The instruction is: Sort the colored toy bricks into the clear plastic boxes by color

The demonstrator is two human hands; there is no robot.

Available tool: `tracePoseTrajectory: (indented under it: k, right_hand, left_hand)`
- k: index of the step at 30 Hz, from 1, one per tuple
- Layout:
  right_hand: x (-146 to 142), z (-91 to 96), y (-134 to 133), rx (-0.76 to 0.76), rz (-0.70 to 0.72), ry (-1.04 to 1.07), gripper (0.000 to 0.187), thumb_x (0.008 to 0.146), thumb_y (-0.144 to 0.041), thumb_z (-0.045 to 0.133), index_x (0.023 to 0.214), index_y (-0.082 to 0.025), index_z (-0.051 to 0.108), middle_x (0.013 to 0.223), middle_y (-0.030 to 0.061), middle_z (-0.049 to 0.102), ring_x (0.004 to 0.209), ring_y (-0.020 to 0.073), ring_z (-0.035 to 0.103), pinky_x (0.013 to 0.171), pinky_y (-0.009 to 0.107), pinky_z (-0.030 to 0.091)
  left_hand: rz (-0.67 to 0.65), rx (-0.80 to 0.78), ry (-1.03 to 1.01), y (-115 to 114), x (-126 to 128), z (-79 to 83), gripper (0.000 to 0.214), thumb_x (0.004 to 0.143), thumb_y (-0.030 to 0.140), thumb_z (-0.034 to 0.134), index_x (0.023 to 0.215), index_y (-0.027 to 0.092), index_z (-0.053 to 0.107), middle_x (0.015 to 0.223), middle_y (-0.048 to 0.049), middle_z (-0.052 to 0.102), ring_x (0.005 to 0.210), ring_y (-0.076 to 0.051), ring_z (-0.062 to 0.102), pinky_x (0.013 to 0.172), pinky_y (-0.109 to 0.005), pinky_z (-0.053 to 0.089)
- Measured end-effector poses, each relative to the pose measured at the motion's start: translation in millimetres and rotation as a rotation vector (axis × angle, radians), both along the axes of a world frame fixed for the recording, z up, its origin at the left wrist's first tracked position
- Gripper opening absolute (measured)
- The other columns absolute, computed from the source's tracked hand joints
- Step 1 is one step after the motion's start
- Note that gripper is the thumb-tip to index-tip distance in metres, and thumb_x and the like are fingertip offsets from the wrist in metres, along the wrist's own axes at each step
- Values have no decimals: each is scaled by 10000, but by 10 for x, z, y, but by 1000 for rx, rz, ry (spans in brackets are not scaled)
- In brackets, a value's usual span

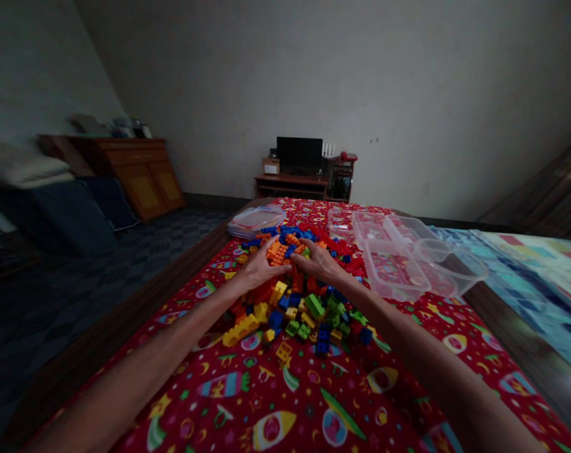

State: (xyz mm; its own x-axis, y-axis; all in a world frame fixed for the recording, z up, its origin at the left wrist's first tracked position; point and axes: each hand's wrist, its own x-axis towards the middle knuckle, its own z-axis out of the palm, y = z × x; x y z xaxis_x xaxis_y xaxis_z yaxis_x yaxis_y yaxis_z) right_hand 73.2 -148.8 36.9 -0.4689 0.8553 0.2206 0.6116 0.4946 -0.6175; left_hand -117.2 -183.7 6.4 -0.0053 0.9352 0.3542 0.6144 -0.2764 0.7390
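Note:
A heap of small plastic building bricks point(299, 302) in yellow, green, blue, orange and red lies on a red patterned cloth point(285, 402) over a table. Both my arms reach forward into the far part of the heap. My left hand point(259, 267) rests on the bricks with its fingers curled around a cluster of orange bricks point(278, 251). My right hand point(320, 261) lies opposite it, fingers bent down onto the same cluster and the red bricks beside it. The fingertips of both hands nearly meet.
Clear plastic containers point(393, 270) and a round clear bowl point(450, 258) stand right of the heap. A lidded clear box point(257, 220) sits at the far left. Beyond the table are a low desk with a monitor point(299, 154) and a wooden cabinet point(143, 176).

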Motion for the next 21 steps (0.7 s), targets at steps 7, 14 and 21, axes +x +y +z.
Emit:
tracePoseTrajectory:
  k: [7, 14, 21]
  right_hand:
    - [97, 398, 141, -195, 114, 206, 647, 856, -564, 523, 1396, -214, 448, 1344, 121, 541, 945, 236, 658, 634, 322, 582]
    - [112, 614, 850, 123, -18, -61, 593, 893, -607, 425, 1108, -114, 673, 904, 132, 710, 810, 235, 682, 677, 295, 520]
    - [-369, 472, 1384, 115, 122, -324, 359, 950, -388, 457, 1002, -126, 697, 1033, 116, 698, 1005, 246, 635, 861, 311, 465]
  left_hand:
    - [-87, 85, 131, 85, 67, 324, 981, 672, 661, 665, 1459, 197, 308, 1500, -129, 369, 1403, -323, 278, 1148, -461, 234]
    - [-74, 200, 454, -229, -147, 313, 855, 836, 665, 475, 1503, 213, 187, 1553, -130, 252, 1412, -301, 262, 1152, -465, 234]
    - [-603, 208, 885, -1331, 107, 218, 708, 830, 516, 613, 1448, 416, 280, 1549, 53, 280, 1425, -285, 231, 1136, -481, 288]
